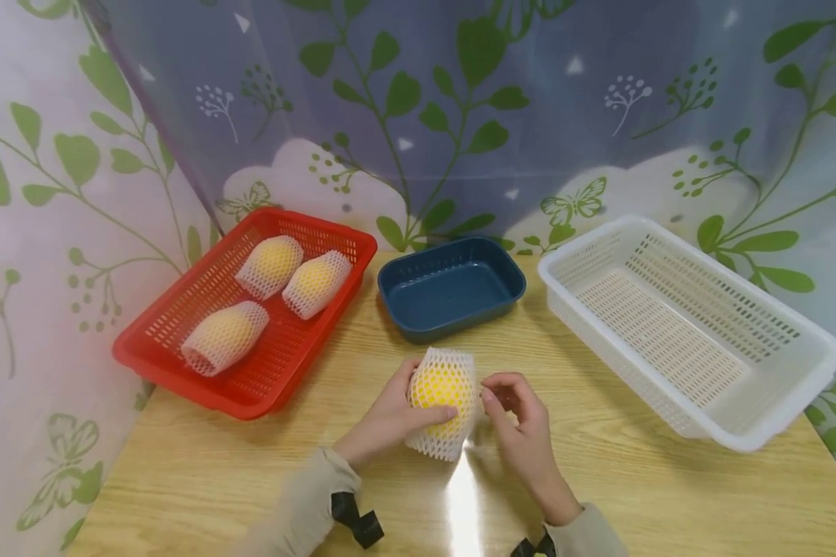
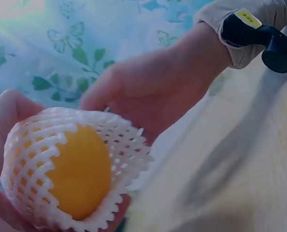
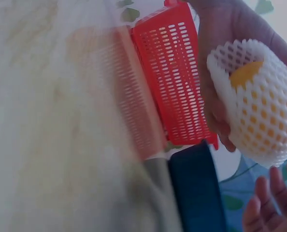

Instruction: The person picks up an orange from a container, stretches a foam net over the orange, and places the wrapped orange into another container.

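Note:
My left hand grips a yellow fruit wrapped in a white foam net, thumb across the near side. Bare yellow skin shows through the net's open end in the left wrist view. Close to the right side of the net is my right hand, its fingers loosely bent. In the right wrist view the right-hand fingers are spread just under the net, with nothing held. Three more netted yellow fruits lie in the red basket at the left.
A dark blue basin stands at the back middle of the wooden table. The white slotted basket sits at the right. Leaf-patterned cloth rises behind the table and along its sides.

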A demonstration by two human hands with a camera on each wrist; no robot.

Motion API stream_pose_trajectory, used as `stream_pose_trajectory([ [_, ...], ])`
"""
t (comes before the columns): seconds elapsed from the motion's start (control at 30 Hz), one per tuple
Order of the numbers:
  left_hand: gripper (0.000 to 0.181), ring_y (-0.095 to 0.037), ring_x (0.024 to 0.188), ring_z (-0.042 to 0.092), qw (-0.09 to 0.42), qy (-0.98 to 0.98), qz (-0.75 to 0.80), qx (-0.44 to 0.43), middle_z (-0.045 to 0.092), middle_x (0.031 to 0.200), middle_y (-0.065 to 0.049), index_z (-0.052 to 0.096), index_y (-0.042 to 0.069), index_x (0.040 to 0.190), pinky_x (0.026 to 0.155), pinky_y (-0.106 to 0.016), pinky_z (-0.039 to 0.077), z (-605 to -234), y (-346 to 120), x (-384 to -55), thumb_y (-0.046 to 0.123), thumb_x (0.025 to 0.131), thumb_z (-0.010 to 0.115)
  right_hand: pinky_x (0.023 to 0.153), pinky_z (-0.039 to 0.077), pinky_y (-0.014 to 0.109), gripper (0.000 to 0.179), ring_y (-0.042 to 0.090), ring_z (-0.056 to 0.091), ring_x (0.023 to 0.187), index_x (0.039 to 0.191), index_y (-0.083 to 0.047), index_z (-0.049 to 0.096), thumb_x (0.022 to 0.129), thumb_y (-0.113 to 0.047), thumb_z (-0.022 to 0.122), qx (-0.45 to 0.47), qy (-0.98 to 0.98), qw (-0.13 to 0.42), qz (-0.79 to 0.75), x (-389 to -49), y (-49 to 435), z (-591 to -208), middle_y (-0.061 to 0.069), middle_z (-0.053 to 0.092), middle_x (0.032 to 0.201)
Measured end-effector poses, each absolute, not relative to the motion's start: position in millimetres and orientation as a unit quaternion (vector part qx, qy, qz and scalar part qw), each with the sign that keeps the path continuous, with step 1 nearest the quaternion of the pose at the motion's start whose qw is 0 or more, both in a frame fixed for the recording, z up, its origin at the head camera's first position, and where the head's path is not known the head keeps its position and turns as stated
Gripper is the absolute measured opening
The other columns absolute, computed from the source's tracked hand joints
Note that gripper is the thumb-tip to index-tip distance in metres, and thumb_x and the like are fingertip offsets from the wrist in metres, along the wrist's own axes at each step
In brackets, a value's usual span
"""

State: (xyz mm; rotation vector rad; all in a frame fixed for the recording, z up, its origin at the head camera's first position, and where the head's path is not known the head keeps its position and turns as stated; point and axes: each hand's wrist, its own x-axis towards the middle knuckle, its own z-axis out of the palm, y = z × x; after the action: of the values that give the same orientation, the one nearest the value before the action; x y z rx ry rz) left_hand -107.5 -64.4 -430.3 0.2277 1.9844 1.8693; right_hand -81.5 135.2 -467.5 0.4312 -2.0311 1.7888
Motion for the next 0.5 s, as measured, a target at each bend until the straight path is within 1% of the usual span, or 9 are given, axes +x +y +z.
stream_pose_trajectory([
  [0.1, 0.075, -0.025, 0.099, 0.061, 0.215, 0.72, 0.654, 0.085, 0.053, 0.121, -0.016, 0.037, 0.007, 0.139, 0.08, -0.039, 0.055, -417.6, -76.9, -105.2, 0.019, 0.079, 0.081, 0.058, 0.047, 0.024, 0.016, 0.012, 0.055, 0.07, 0.102, -0.001, 0.063, 0.089, 0.007, 0.065, 0.158, -0.774, 0.228, 0.57, -83.3, 131.9, -458.1, 0.004, 0.063, 0.081],
  [0.23, 0.076, -0.027, 0.097, 0.061, 0.219, 0.728, 0.642, 0.099, 0.053, 0.12, -0.018, 0.037, 0.007, 0.138, 0.079, -0.04, 0.056, -400.4, -93.5, -102.8, 0.018, 0.077, 0.081, 0.054, 0.045, 0.028, 0.014, 0.009, 0.053, 0.065, 0.096, -0.008, 0.062, 0.087, 0.0, 0.069, 0.151, -0.817, 0.233, 0.505, -87.9, 124.2, -444.8, -0.006, 0.058, 0.075],
  [0.37, 0.078, -0.027, 0.094, 0.061, 0.206, 0.749, 0.62, 0.11, 0.054, 0.116, -0.019, 0.035, 0.006, 0.137, 0.075, -0.039, 0.056, -382.3, -112.7, -100.9, 0.019, 0.076, 0.081, 0.055, 0.045, 0.027, 0.011, 0.009, 0.052, 0.062, 0.09, -0.012, 0.061, 0.087, -0.007, 0.07, 0.148, -0.846, 0.213, 0.466, -95.2, 112.0, -433.1, -0.007, 0.059, 0.075],
  [0.5, 0.077, -0.026, 0.094, 0.058, 0.168, 0.794, 0.573, 0.115, 0.055, 0.115, -0.016, 0.038, 0.005, 0.134, 0.076, -0.037, 0.055, -366.2, -134.6, -103.0, 0.022, 0.074, 0.083, 0.053, 0.041, 0.025, 0.011, 0.01, 0.046, 0.057, 0.085, -0.015, 0.06, 0.088, -0.014, 0.07, 0.145, -0.868, 0.195, 0.433, -104.0, 96.9, -424.0, -0.008, 0.056, 0.075],
])
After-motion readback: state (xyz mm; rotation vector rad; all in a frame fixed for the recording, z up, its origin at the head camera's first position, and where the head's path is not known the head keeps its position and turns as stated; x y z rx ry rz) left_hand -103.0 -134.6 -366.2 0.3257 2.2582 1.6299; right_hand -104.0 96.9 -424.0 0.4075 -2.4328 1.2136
